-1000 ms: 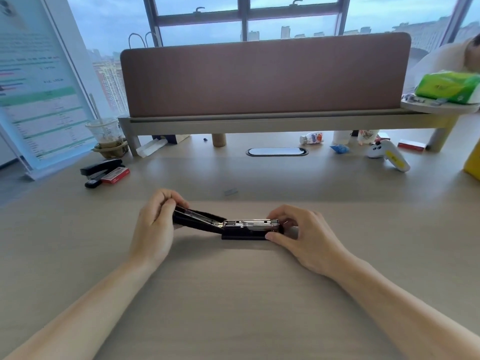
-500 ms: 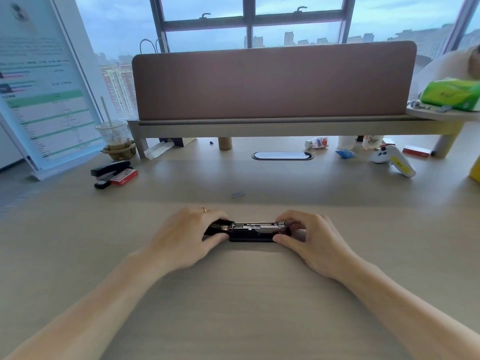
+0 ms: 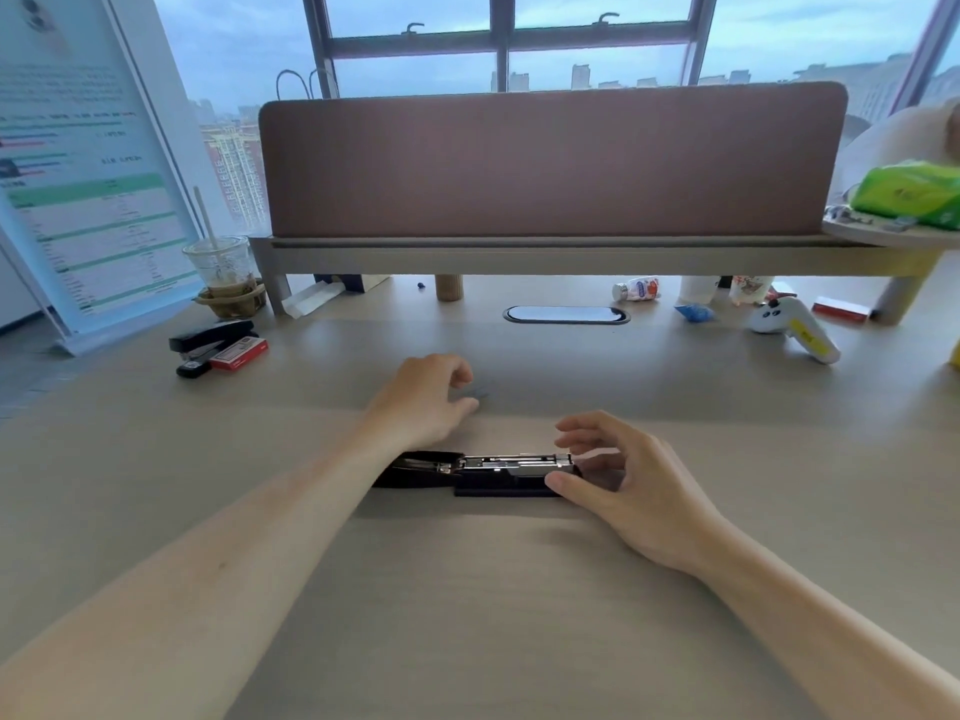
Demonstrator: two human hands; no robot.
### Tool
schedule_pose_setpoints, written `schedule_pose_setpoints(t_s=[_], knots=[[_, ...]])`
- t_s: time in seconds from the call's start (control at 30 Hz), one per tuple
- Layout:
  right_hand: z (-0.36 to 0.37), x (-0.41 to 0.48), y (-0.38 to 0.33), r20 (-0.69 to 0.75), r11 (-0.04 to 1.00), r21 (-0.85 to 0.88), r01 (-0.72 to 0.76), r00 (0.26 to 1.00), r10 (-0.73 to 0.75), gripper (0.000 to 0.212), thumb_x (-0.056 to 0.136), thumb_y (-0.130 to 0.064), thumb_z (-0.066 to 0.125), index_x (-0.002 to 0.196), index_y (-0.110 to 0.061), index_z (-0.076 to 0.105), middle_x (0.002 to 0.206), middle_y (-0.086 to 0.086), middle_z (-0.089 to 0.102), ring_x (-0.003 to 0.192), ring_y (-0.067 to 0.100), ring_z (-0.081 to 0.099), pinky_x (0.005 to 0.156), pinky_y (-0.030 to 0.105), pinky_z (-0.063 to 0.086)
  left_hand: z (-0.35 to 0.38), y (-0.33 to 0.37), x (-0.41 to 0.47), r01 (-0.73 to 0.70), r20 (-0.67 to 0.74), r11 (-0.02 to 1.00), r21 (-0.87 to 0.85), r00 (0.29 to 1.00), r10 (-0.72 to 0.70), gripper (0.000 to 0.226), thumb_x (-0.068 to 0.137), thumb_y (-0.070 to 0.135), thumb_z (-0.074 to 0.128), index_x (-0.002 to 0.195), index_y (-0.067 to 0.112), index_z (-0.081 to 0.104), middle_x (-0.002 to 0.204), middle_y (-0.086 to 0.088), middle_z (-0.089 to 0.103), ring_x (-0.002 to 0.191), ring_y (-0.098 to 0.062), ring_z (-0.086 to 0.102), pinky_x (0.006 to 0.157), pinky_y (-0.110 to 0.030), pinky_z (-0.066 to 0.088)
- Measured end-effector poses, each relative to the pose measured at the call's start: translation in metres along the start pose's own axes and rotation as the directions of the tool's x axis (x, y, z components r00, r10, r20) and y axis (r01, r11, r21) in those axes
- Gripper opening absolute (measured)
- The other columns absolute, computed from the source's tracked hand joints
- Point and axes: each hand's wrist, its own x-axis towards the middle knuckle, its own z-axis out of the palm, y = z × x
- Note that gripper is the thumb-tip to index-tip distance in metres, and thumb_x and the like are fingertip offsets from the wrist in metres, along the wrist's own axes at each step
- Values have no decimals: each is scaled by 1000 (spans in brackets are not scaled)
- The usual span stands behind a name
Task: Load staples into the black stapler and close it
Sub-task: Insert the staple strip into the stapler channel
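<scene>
**Stapler lies open while the left hand goes for the staples**

The black stapler (image 3: 478, 472) lies flat on the counter (image 3: 467, 615), opened out lengthwise, its metal magazine channel facing up and its black top arm folded back to the left. The right hand (image 3: 628, 480) steadies its right end: the thumb touches the front of the base, the other fingers (image 3: 582, 433) are spread and curled loosely above the magazine, pinching nothing. Judged from this, the hold keeps the stapler from sliding while the channel waits for a load.

The left hand (image 3: 426, 397) hovers beyond the stapler, fingers loosely curled and empty, just beside a small grey strip of staples (image 3: 480, 392) on the counter; the strip is too blurred to be sure.

0.5 s ago both hands bracketed the stapler, the left one on its top arm. Now the left hand has let go and reached forward toward the strip, and the right fingers have opened.

A second stapler (image 3: 210, 337) and a red staple box (image 3: 239, 353) sit well apart at far left.
</scene>
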Motion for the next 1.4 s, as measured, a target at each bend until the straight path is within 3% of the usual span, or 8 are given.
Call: schedule_pose_setpoints(t_s=[0.13,0.3,0.43,0.6,0.83,1.13,1.3,1.4], knots=[[1,4,3,8,1000,13,-27,1000,27,41,79,-49,83,116,-39,70,108,-15,76,92,5,75,87,23,59,17,-1,19,12,-32,999,38,999,-11,24,88,22,75,111,19,70,108,-1,76,101,-24,71,93,-42,58],[0,4,2,-1,996,75,-43,999,43,31,84,-43,79,114,-36,71,107,-11,76,89,4,76,84,22,59,10,10,15,-48,-74,999,23,996,50,19,89,10,74,106,17,73,96,2,78,93,-21,73,88,-36,59],[1,2,0,-122,984,175,-20,992,42,12,94,-33,70,105,-37,73,98,-15,78,89,2,74,77,21,57,-7,37,-31,-202,-153,960,-193,973,174,21,89,9,78,107,18,78,93,8,77,84,-6,74,80,-13,56],[3,-8,-8,-225,976,200,85,974,-39,14,93,-20,75,102,-31,75,90,-6,79,84,15,74,81,41,60,-6,52,-77,-397,-178,896,-196,914,366,20,89,10,79,106,21,80,93,9,79,85,-3,73,80,-15,53],[3,-6,-8,-168,987,22,158,974,-152,29,82,-29,85,108,-35,74,91,-13,77,90,14,72,81,28,55,9,52,-84,-455,-221,863,-221,885,410,25,90,10,79,114,17,78,100,8,80,90,-2,74,85,-19,55],[6,0,-10,-171,980,-23,199,965,-200,23,86,-15,83,87,-37,75,84,-16,77,76,3,68,73,14,51,10,51,-86,-516,-296,829,-213,843,449,22,94,10,74,114,17,78,99,9,81,91,-5,76,84,-28,58],[8,0,-7,-162,978,-25,205,965,-206,5,90,-21,80,88,-26,80,79,-9,78,75,8,68,73,15,51,13,54,-87,-551,-359,814,-184,808,466,20,90,8,78,107,15,81,95,7,82,84,-4,75,80,-16,56],[7,0,-8,-203,974,-54,218,953,-225,7,89,-23,80,94,-27,79,81,-14,77,82,2,68,75,9,46,14,54,-87,-489,-373,833,-257,846,382,19,89,6,79,102,19,83,93,11,82,84,-2,76,80,-12,55]])
